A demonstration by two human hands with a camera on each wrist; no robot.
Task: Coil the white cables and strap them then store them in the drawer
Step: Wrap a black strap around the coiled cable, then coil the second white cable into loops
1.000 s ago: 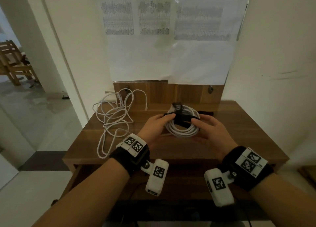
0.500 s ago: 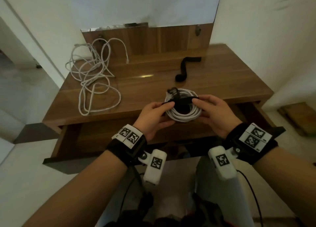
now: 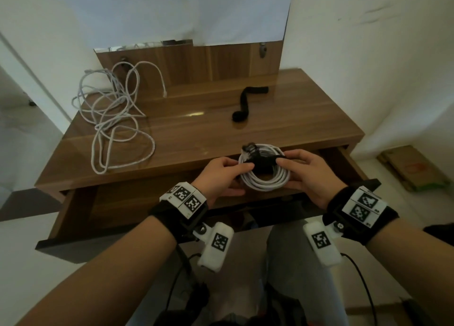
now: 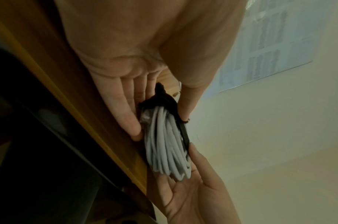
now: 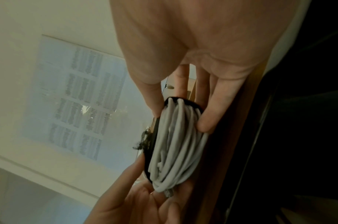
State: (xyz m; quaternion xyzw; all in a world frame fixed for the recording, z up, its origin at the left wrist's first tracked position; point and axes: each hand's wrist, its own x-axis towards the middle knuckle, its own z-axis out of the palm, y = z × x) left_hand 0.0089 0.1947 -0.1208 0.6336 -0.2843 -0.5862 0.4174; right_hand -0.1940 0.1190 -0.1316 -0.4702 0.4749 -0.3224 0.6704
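I hold a coiled white cable bound by a black strap between both hands, above the open drawer at the desk's front edge. My left hand pinches the coil's left side, thumb on top and fingers beneath. On the opposite side my right hand pinches it the same way. The left wrist view shows the coil edge-on between thumb and fingers; so does the right wrist view, with the coil in the middle. A loose, tangled white cable lies on the desk's left part.
A second black strap lies on the wooden desk right of centre. The desk stands against a white wall with a paper sheet above. A cardboard piece lies on the floor at the right. My legs are below the drawer.
Both hands have carried the strapped coil from the desk top toward me to above the open drawer. My head has tilted down, bringing the drawer into view.
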